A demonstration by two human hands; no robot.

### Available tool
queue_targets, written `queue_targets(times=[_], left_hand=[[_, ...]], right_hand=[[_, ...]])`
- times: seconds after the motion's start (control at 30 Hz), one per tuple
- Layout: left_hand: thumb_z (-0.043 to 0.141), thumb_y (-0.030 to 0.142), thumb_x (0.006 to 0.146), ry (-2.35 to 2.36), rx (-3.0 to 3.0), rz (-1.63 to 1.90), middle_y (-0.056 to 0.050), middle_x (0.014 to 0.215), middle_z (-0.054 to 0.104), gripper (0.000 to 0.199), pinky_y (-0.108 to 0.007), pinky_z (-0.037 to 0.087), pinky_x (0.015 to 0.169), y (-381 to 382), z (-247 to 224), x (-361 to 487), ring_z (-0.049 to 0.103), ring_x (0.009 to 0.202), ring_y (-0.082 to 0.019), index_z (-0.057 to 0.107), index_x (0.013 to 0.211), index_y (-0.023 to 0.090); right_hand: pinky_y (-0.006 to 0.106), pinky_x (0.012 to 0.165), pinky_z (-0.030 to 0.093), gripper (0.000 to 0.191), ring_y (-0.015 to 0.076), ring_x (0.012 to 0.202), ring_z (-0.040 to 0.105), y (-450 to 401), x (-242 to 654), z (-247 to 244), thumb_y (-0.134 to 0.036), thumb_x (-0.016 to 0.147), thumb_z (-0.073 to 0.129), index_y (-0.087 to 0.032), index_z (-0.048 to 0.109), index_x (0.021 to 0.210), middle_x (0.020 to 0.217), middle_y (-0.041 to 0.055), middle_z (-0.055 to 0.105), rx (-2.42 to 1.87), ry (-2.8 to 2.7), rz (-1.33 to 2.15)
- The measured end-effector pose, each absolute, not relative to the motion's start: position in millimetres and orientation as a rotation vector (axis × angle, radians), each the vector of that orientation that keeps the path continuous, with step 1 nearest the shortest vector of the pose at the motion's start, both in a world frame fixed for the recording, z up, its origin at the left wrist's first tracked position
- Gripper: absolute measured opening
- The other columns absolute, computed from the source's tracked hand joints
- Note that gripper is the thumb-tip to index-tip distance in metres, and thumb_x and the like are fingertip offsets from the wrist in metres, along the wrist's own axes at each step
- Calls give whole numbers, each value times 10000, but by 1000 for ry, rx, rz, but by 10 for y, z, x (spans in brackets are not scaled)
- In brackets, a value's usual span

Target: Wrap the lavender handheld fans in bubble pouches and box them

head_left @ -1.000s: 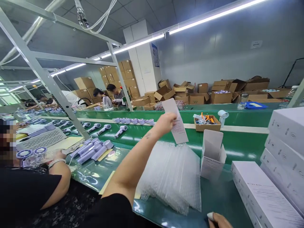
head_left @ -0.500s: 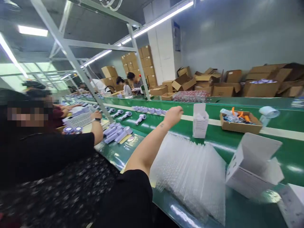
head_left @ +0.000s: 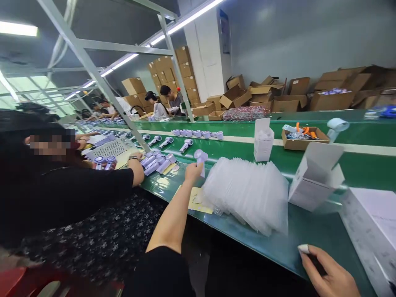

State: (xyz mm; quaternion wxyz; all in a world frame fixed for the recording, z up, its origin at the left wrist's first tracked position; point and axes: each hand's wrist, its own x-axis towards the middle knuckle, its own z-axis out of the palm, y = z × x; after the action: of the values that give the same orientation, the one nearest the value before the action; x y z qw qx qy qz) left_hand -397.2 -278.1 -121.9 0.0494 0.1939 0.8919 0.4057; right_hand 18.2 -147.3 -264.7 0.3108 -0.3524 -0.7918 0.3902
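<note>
My left hand [head_left: 193,173] is closed on the handle of a small lavender fan [head_left: 201,156], held upright just left of a stack of clear bubble bags [head_left: 247,194]. At the lower right is my right hand [head_left: 329,270], over the table's front edge. Its thumb and index finger, one with a white tip cover, are curved toward each other with a gap between them, and nothing shows in it. Beside the bags stands an open white box [head_left: 312,185], and a smaller white box [head_left: 263,142] is behind them.
Lavender fans [head_left: 156,163] are piled left of my left hand, near a co-worker's arm [head_left: 136,171]. A cardboard tray [head_left: 305,142] of orange and blue parts sits behind the open box. A large white carton [head_left: 371,231] is at right. More fans line the green belt [head_left: 235,149].
My left hand has come back from over the belt and now holds a fan. My right hand has come into view at the lower right. The view has shifted.
</note>
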Motion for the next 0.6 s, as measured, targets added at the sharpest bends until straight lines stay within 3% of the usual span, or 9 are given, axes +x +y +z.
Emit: queue_targets(times=[0.1,0.17,0.23,0.3,0.43,0.5,0.6], left_hand=[[418,438,833,2556,769,1327,-24,616,549,385,-218,337,514,-2763,-1063,-3410,518,602,-134,560,641,135],[427,480,828,2236,1047,1376,-14,643,553,410,-211,343,505,-2733,-1046,-2813,497,579,-116,580,686,127],[428,493,842,1991,1301,1120,2,608,536,421,-207,342,491,-2694,-1067,-2200,495,551,-109,586,685,136],[418,518,865,1866,1626,795,-3,642,568,437,-216,367,515,-2632,-1092,-1746,524,577,-118,609,723,152],[408,401,911,2018,2364,275,-82,834,631,348,-301,418,705,-2429,-1129,-1532,561,834,-200,641,821,159],[493,268,860,2013,2669,-20,-134,896,623,211,-353,405,763,-2313,-1180,-1609,530,941,-252,646,815,129],[552,121,763,1891,2774,-443,-152,818,618,99,-372,398,716,-2154,-1291,-1691,536,885,-266,646,733,116]], right_hand=[[395,780,519,351,260,844,652,-1636,35,-2198,-504,734,633,-241,613,966,906,68,691,-978,-1867,1523],[397,780,526,450,267,988,630,-1719,-136,-1909,-537,801,549,-245,524,1143,1152,103,638,-775,-1520,1986],[427,850,510,501,280,1119,568,-1760,-270,-1713,-600,808,491,-239,527,1154,1282,108,567,-588,-1290,2225],[436,896,495,495,286,1131,560,-1768,-287,-1643,-603,780,533,-213,579,1081,1227,108,606,-575,-1152,2260],[405,838,544,394,249,913,657,-1733,37,-1769,-475,712,691,-222,615,1004,996,57,694,-833,-895,2156],[362,762,575,348,208,776,671,-1720,257,-1874,-455,704,711,-233,628,959,876,28,703,-956,-789,2204],[326,709,585,285,173,677,657,-1741,503,-2014,-376,685,748,-219,647,902,768,7,689,-999,-681,2379]])
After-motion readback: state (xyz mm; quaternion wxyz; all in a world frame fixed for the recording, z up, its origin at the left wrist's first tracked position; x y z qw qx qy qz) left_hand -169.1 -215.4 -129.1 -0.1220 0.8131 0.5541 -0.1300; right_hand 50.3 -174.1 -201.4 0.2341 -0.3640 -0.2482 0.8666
